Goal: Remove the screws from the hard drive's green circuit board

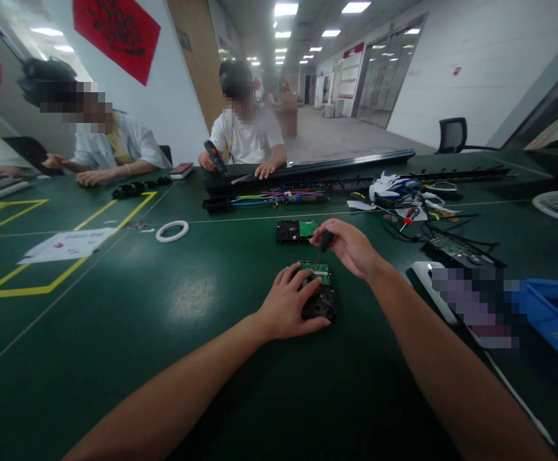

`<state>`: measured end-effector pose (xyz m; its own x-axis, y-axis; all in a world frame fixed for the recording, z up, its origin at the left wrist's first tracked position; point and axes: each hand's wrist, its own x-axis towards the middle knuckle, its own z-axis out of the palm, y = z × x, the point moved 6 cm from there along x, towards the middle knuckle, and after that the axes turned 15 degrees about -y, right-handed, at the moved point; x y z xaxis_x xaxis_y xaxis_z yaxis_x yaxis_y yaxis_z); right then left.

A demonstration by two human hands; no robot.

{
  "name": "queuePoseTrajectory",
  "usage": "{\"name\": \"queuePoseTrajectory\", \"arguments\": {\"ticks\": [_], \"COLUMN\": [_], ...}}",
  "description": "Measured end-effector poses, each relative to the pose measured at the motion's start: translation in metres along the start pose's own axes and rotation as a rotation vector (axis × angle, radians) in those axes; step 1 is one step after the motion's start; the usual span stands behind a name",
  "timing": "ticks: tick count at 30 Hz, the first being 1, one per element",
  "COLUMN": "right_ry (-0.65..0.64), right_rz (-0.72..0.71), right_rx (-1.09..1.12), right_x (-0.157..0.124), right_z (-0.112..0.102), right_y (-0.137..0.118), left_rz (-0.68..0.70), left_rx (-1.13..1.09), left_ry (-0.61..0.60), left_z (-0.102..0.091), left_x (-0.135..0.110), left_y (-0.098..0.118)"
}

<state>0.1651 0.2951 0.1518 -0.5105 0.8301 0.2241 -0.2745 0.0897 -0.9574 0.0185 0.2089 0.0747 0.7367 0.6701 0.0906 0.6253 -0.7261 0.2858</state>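
Note:
A hard drive with a green circuit board lies on the table in front of me. My left hand spans it, fingers over the board and thumb along its near edge, holding it down. Above the board's far end is my right hand, its fingers closed around the dark handle of a screwdriver. The thin shaft points down at the board; whether its tip sits in a screw I cannot tell. Just beyond lies a second hard drive, black with a green board, partly behind my right fingers.
A white ring and paper sheets lie left on the green table. Across it, a person holds a power tool beside a long black rail and coloured wires. On the right are gloves, cables and a blue bin.

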Motion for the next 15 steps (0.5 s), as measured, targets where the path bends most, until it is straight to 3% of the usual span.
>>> {"name": "queuePoseTrajectory", "arguments": {"ticks": [15], "right_ry": [-0.015], "right_rz": [0.054], "right_rx": [-0.025], "right_x": [-0.0003], "right_z": [-0.0060], "right_y": [0.0004], "left_rz": [-0.005], "left_rx": [-0.013], "left_ry": [-0.009], "left_z": [-0.0006], "left_x": [-0.0001], "left_y": [0.0005]}}
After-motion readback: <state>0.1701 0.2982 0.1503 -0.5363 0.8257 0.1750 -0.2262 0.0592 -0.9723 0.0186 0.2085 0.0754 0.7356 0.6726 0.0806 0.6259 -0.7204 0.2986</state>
